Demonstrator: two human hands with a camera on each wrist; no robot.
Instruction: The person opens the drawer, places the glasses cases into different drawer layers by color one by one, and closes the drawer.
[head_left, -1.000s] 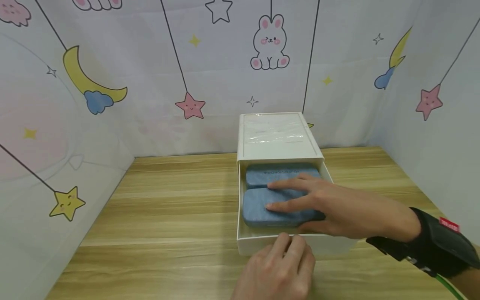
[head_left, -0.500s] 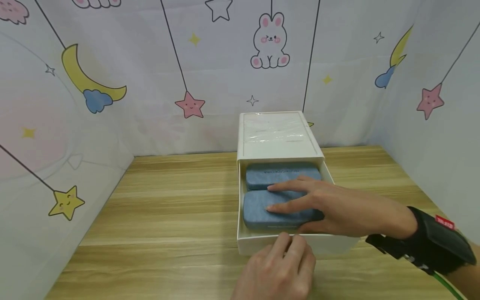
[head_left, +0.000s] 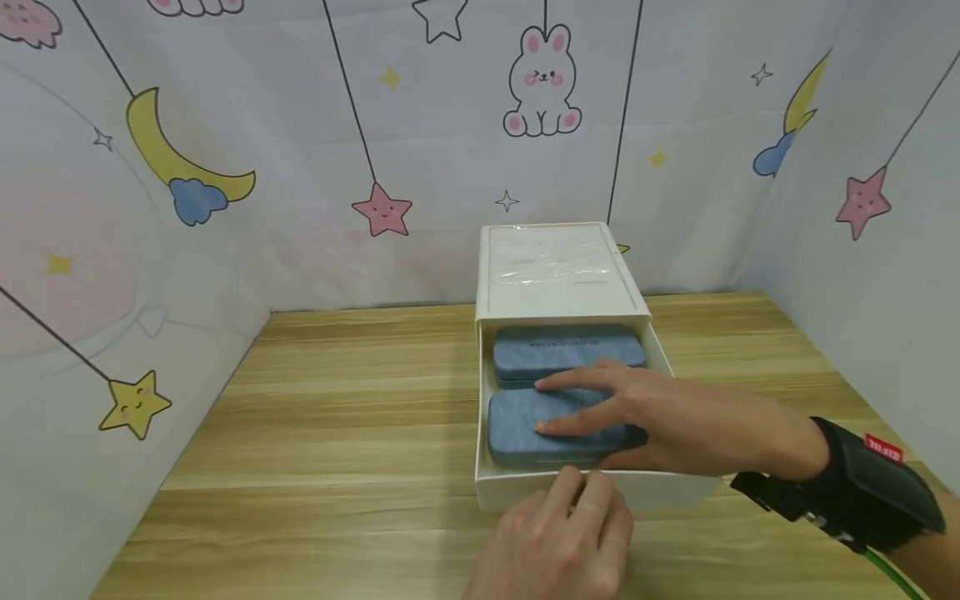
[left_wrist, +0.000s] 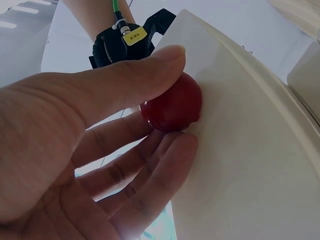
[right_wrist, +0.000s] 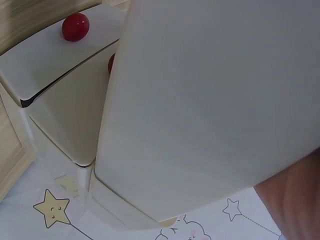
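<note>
A white drawer (head_left: 510, 493) stands pulled out of its white cabinet (head_left: 558, 279). Two blue oblong cases lie inside, a rear case (head_left: 517, 354) with small lettering and a front case (head_left: 513, 429). My right hand (head_left: 660, 417) reaches in from the right. Its spread fingers touch the front case, one at its rear edge and one on top, with the thumb near its front side. At the drawer front, my left hand (head_left: 555, 537) pinches a round red knob (left_wrist: 172, 105) between thumb and fingers. The knob is hidden in the head view.
Below the pulled-out drawer, the right wrist view shows a lower drawer (right_wrist: 75, 105) and another drawer (right_wrist: 30, 67) with a red knob (right_wrist: 76, 27). The cabinet stands on a wood-grain table (head_left: 337, 433), before a printed cloth backdrop (head_left: 435, 125).
The front case has slid slightly toward the drawer front, widening the gap to the rear case. My right hand has moved with it. My left hand has stayed on the knob.
</note>
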